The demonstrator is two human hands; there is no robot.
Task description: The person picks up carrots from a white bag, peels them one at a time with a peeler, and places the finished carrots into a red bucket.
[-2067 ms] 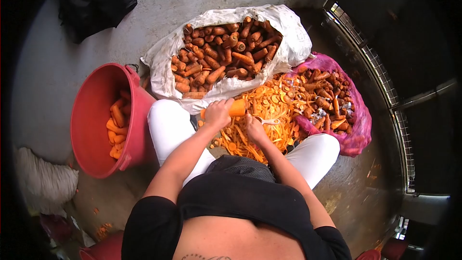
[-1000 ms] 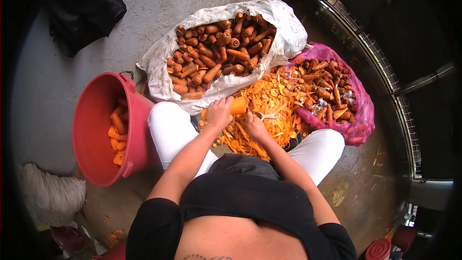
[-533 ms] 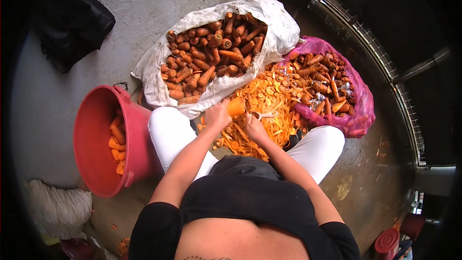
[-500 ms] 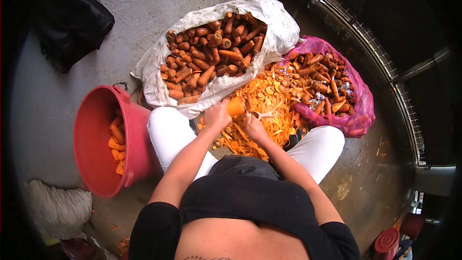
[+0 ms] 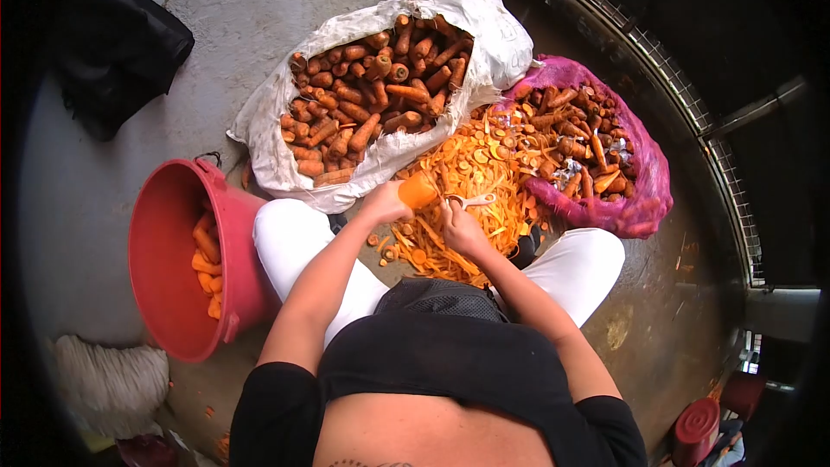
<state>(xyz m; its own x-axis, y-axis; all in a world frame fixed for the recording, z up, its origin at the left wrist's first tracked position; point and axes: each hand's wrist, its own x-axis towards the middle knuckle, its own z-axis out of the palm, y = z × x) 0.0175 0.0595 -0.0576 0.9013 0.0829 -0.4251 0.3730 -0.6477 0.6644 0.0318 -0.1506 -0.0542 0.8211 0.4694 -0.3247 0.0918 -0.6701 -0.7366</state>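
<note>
Moved since the earlier frame: left hand (image 5: pixel 386 202), slightly toward nine o'clock, closed round one large carrot (image 5: pixel 418 190), which projects at two o'clock; right hand (image 5: pixel 464 228), closed on a pale peeler-like tool (image 5: pixel 477 201), near the carrot at four. Carrot, bare orange: probably firm, fairly weighty, slick if wet, liable to snap if bent; best held round its thick body, fingers clear of the tool. Outward: shavings (image 5: pixel 454 246) toward three, white sack (image 5: pixel 497 30) at twelve, pink sack (image 5: pixel 647 199) at two, red bucket (image 5: pixel 246 246) near nine.
</note>
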